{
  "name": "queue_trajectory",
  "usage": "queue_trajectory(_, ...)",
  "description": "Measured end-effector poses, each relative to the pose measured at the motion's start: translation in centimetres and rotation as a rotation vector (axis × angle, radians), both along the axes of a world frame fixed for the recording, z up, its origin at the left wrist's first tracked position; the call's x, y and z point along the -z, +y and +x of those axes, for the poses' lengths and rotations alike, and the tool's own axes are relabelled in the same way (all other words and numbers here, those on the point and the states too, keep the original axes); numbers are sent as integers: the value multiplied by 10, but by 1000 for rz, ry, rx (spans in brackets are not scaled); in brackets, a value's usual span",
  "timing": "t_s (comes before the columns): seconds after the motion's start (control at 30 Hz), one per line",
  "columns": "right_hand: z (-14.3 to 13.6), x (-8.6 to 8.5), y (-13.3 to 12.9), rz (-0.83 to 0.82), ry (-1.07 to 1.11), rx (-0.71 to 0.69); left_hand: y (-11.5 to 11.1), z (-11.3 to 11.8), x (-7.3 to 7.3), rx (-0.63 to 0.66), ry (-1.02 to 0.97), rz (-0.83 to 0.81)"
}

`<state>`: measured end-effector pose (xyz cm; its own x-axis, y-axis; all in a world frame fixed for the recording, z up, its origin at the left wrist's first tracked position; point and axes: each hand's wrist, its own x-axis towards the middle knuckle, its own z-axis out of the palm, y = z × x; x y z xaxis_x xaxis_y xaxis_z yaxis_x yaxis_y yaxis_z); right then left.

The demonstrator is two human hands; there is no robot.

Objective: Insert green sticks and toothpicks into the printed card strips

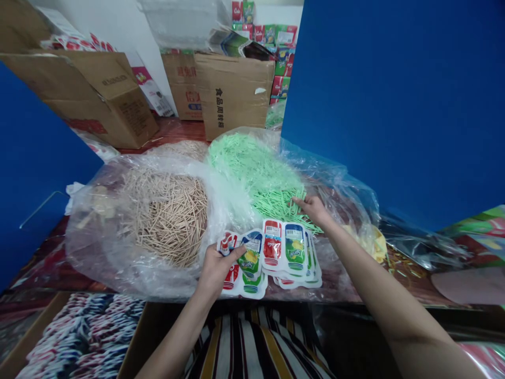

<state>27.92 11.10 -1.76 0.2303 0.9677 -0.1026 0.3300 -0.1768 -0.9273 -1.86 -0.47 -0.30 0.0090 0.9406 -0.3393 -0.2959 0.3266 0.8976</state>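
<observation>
Left hand (215,267) grips printed packets (251,259); right hand (314,208), two o'clock from it, pinches green sticks (272,203). Many remain loose.

Left hand (215,267) holds printed packets (250,262); right hand (314,208) touches sticks (272,203) (green).

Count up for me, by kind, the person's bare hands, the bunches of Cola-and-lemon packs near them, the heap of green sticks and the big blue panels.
Bare hands: 2 (left hand, right hand)
Pack bunches: 2 (held bunch, bunch beside it)
Green stick heap: 1
Blue panels: 2 (left panel, right panel)
Total: 7
</observation>
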Motion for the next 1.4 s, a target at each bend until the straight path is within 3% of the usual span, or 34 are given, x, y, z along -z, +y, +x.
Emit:
queue_trajectory(0.23,-1,3,2,-3,221,110,1,1,0,22,-2,22)
queue_trajectory(0.57,-35,-30,-7,-68,715,122,0,7,1,54,-18,20)
queue_trajectory(0.67,-62,-45,-27,61,847,-3,0,9,0,56,-15,32)
queue_trajectory(0.77,-93,-64,-53,224,948,-280,0,11,1,61,-25,33)
queue_trajectory(0.87,-117,-79,-75,253,887,-439,0,13,2,57,-43,39)
queue_trajectory(0.97,-130,-81,-87,263,765,-506,-2,14,2,61,-94,43)
queue_trajectory(1.27,-132,-68,-95,211,412,-583,-3,12,3,34,-153,86)
queue_trajectory(1.4,-131,-71,-95,180,500,-578,-2,12,0,45,-89,117)
